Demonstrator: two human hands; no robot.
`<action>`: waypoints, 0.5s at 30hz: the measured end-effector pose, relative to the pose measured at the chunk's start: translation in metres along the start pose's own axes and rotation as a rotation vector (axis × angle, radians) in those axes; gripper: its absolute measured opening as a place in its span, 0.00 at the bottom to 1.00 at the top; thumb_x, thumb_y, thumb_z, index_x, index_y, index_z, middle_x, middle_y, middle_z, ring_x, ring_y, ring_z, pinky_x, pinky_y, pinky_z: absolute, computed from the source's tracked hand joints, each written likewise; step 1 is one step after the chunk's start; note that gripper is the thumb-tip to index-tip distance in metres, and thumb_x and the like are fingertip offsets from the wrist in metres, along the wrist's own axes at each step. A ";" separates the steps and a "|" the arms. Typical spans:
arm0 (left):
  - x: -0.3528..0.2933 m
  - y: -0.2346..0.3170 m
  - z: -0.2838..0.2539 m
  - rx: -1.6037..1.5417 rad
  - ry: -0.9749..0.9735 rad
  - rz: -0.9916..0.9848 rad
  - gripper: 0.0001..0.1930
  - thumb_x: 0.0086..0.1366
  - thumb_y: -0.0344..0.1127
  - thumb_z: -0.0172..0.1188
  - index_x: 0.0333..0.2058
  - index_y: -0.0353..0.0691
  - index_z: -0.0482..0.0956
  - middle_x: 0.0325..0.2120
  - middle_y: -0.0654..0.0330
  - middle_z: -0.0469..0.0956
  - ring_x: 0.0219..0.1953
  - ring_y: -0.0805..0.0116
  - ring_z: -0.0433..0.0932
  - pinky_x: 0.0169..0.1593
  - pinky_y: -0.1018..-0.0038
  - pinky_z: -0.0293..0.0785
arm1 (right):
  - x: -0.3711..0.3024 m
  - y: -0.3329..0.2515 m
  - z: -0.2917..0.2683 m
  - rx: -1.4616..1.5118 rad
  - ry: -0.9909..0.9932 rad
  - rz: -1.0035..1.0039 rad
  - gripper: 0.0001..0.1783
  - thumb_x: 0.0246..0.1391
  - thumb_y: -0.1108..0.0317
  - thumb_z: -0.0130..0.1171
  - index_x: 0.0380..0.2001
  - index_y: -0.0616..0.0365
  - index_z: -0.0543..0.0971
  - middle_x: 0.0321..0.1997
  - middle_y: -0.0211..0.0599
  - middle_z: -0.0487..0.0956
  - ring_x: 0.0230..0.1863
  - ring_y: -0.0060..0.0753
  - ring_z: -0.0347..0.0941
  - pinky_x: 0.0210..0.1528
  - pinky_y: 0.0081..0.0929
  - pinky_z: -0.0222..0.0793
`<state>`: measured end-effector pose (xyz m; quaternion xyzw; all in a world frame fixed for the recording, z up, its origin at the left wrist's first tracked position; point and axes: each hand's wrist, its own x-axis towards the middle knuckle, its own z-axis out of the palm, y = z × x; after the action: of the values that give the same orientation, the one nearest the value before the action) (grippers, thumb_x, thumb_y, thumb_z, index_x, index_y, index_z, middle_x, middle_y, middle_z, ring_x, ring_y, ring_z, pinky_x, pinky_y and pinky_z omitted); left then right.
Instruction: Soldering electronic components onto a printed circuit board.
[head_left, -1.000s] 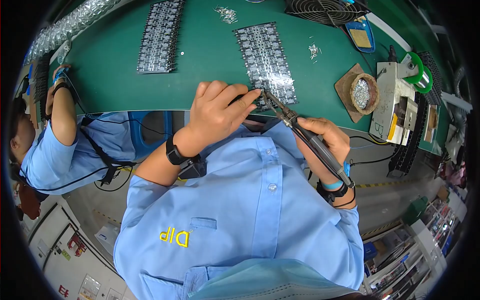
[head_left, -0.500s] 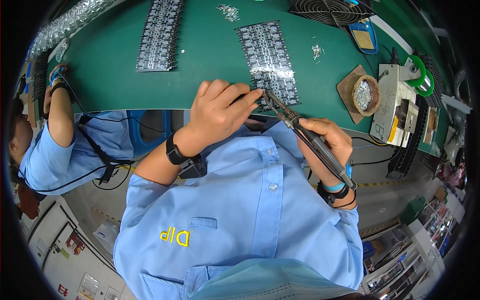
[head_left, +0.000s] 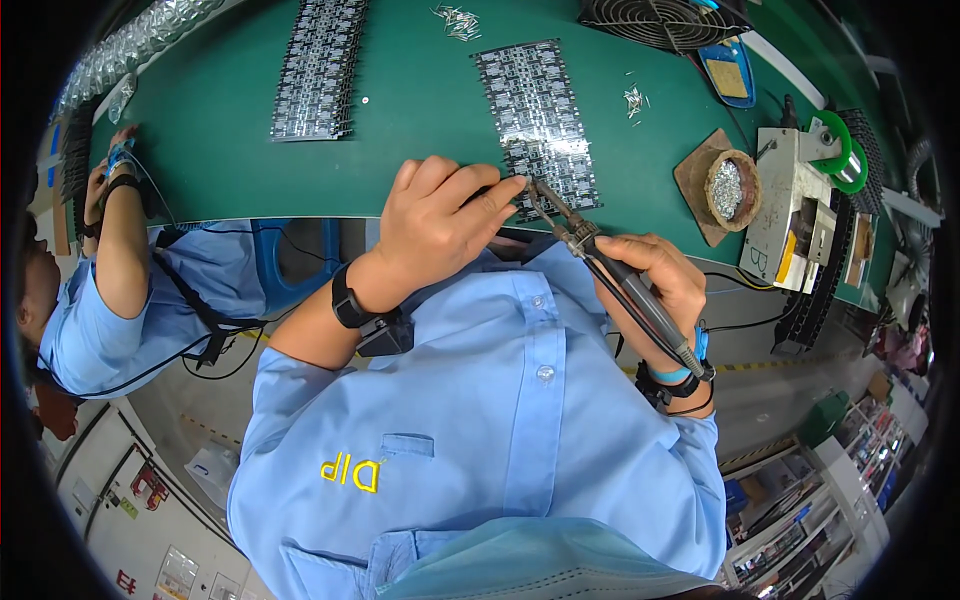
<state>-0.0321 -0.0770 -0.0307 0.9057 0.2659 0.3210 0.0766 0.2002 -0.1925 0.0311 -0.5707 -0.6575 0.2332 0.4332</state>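
Note:
My right hand (head_left: 661,273) is wrapped round the grey handle of a soldering iron (head_left: 640,292) that has a thin wire-feed guide beside its tip. The tip meets the near end of a panel of small circuit boards (head_left: 540,115) lying on the green table. My left hand (head_left: 440,215) is closed in a pinch at that same end, its fingertips close to the tip. Whatever is between those fingers is too small to make out. A second stack of board panels (head_left: 318,70) lies further left.
Small metal pins lie in two piles (head_left: 457,23) (head_left: 636,101). At right are a round pot of solder bits (head_left: 733,190), a white soldering station (head_left: 780,215), a green solder spool (head_left: 848,165) and a sponge tray (head_left: 728,75). A black fan (head_left: 660,22) stands behind. A co-worker (head_left: 110,290) sits left.
My hands and the soldering iron stay almost in place at the panel's near end. The co-worker at left has shifted slightly to the left.

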 end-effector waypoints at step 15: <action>0.002 -0.001 -0.003 -0.009 -0.008 -0.006 0.19 0.51 0.35 0.72 0.45 0.50 0.87 0.37 0.73 0.79 0.36 0.70 0.70 0.38 0.69 0.61 | -0.029 0.001 -0.017 -0.017 0.210 0.172 0.18 0.48 0.86 0.69 0.45 0.65 0.81 0.37 0.36 0.84 0.37 0.20 0.80 0.40 0.18 0.74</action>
<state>-0.0331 -0.0749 -0.0282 0.9058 0.2668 0.3185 0.0826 0.2142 -0.2234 0.0298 -0.6499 -0.5590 0.2031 0.4732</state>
